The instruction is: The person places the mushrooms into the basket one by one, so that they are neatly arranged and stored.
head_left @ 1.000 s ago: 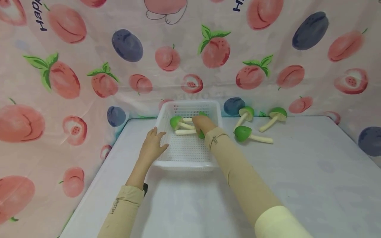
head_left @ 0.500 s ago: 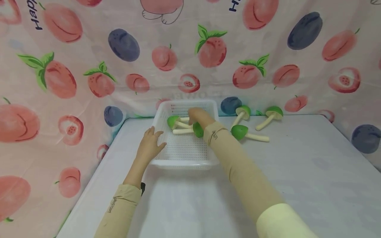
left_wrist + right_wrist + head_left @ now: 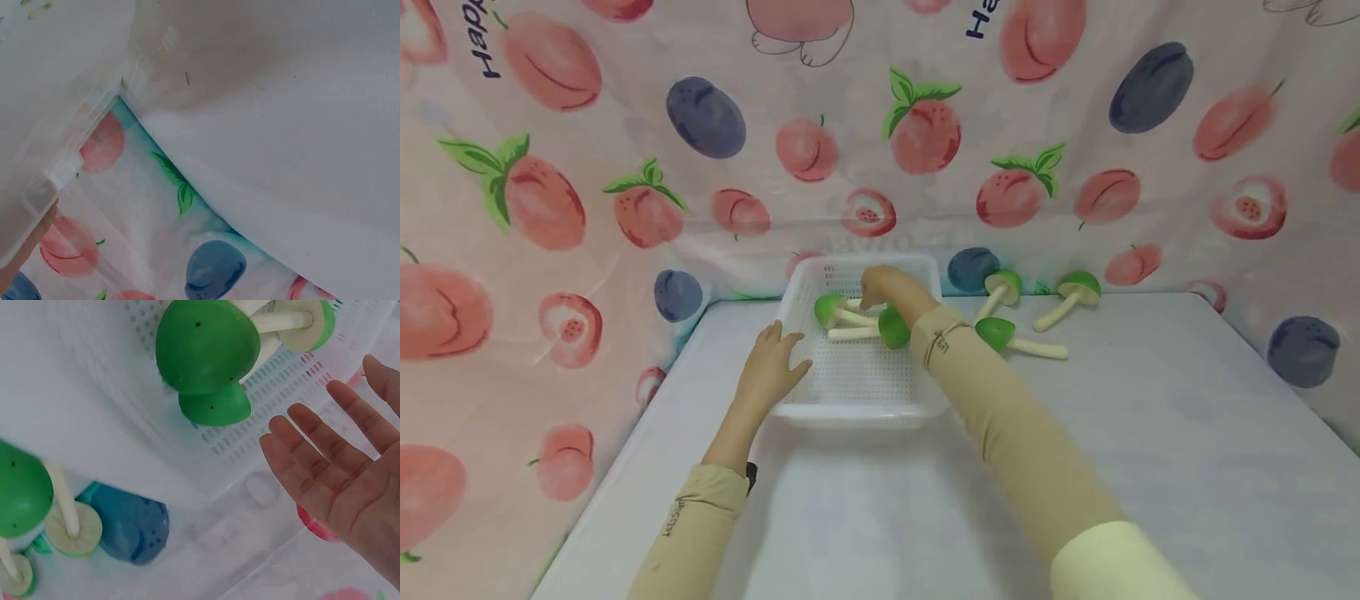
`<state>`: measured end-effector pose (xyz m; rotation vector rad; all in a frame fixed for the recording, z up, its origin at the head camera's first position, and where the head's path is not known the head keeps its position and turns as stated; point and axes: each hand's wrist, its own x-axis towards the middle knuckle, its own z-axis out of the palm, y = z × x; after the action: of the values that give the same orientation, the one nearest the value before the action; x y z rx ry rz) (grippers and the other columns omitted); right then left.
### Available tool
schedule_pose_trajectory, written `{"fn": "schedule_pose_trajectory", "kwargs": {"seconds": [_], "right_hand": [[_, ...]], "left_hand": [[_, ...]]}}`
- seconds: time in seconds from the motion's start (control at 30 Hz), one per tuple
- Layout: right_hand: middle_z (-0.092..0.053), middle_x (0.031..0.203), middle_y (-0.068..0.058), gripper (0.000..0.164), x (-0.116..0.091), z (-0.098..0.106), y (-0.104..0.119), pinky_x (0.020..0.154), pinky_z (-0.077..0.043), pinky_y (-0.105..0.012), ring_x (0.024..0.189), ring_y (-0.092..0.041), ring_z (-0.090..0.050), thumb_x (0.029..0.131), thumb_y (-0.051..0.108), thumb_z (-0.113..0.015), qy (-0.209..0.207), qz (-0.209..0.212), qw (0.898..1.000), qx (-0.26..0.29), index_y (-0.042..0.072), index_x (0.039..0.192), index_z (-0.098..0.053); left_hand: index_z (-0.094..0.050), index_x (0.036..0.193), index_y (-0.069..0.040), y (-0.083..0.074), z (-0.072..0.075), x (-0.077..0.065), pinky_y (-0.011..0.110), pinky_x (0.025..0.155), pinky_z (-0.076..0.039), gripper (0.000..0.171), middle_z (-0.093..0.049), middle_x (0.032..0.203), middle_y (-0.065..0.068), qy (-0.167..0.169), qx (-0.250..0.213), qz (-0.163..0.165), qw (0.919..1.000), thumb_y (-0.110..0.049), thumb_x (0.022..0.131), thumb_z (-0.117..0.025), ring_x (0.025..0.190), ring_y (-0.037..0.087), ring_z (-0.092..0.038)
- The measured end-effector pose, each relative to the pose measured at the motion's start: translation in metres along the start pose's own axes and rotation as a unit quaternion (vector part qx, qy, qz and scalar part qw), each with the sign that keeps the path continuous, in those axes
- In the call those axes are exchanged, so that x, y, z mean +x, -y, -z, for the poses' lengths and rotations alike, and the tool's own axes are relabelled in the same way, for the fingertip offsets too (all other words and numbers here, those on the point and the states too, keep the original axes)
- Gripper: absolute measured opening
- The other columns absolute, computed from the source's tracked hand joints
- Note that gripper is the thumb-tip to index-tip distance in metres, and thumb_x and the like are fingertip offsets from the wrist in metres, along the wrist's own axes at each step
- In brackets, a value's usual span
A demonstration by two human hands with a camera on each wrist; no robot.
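A white plastic basket [image 3: 861,411] holds several toy mushrooms with green caps and cream stems. One cap [image 3: 893,327] faces the right sleeve; another mushroom [image 3: 829,311] lies near the left wall. My right hand [image 3: 891,287] is above the far part of the basket. In the right wrist view its fingers are extended and hold nothing, beside the green caps [image 3: 206,347]. My left hand [image 3: 771,367] is at the basket's left rim, thumb and fingers spread. The left wrist view shows only a strip of a finger [image 3: 31,244] along the basket's edge.
Right of the basket, three more toy mushrooms lie on the white table: one at the front [image 3: 996,333], one behind it [image 3: 1002,289], one farther right [image 3: 1078,289]. A fruit-printed cloth [image 3: 805,217] hangs behind the table's back edge.
My right hand has lifted off the mushrooms and shifted slightly left, uncovering a green cap. The left hand stays at the rim. The head view has shifted slightly right.
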<state>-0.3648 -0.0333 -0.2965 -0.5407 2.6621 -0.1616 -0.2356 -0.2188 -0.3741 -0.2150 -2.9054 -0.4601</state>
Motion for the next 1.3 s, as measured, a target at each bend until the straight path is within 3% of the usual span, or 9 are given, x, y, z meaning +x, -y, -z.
{"fn": "schedule_pose_trajectory", "kwargs": {"seconds": [0.4, 0.8, 1.03, 1.3], "right_hand": [[-0.063, 0.119, -0.008, 0.028, -0.018, 0.008, -0.008, 0.097, -0.047, -0.035, 0.110, -0.022, -0.057, 0.093, 0.024, -0.058, -0.048, 0.035, 0.998, 0.010, 0.004, 0.112, -0.064], [-0.054, 0.133, -0.013, 0.032, -0.046, 0.007, -0.027, 0.098, -0.045, -0.040, 0.117, -0.028, -0.053, 0.095, 0.025, -0.055, -0.086, 0.078, 0.992, 0.046, 0.004, 0.118, -0.060], [-0.065, 0.113, -0.015, 0.029, -0.056, -0.006, -0.034, 0.084, -0.052, -0.037, 0.097, -0.026, -0.062, 0.095, 0.022, -0.055, -0.129, 0.113, 0.981, 0.089, 0.003, 0.116, -0.062], [-0.062, 0.119, -0.019, 0.032, -0.072, -0.019, -0.059, 0.089, -0.051, -0.042, 0.109, -0.031, -0.060, 0.094, 0.022, -0.057, -0.187, 0.120, 0.963, 0.153, 0.001, 0.119, -0.060]], "left_hand": [[-0.054, 0.128, 0.002, -0.002, -0.002, 0.002, 0.058, 0.109, -0.031, 0.049, -0.032, 0.143, 0.036, 0.001, -0.003, -0.002, 1.0000, -0.025, 0.088, -0.065, 0.135, 0.048, -0.030], [-0.054, 0.128, 0.002, -0.003, -0.003, 0.008, 0.059, 0.108, -0.032, 0.049, -0.031, 0.143, 0.037, 0.002, 0.000, -0.007, 1.0000, -0.025, 0.088, -0.064, 0.135, 0.049, -0.030], [-0.054, 0.128, 0.003, 0.004, 0.001, 0.001, 0.061, 0.107, -0.032, 0.049, -0.030, 0.143, 0.039, 0.006, 0.006, -0.002, 1.0000, -0.024, 0.088, -0.065, 0.134, 0.051, -0.029], [-0.053, 0.128, 0.003, 0.002, 0.000, 0.000, 0.062, 0.106, -0.031, 0.050, -0.029, 0.143, 0.038, 0.011, 0.002, -0.008, 0.9999, -0.024, 0.088, -0.064, 0.134, 0.051, -0.028]]}}
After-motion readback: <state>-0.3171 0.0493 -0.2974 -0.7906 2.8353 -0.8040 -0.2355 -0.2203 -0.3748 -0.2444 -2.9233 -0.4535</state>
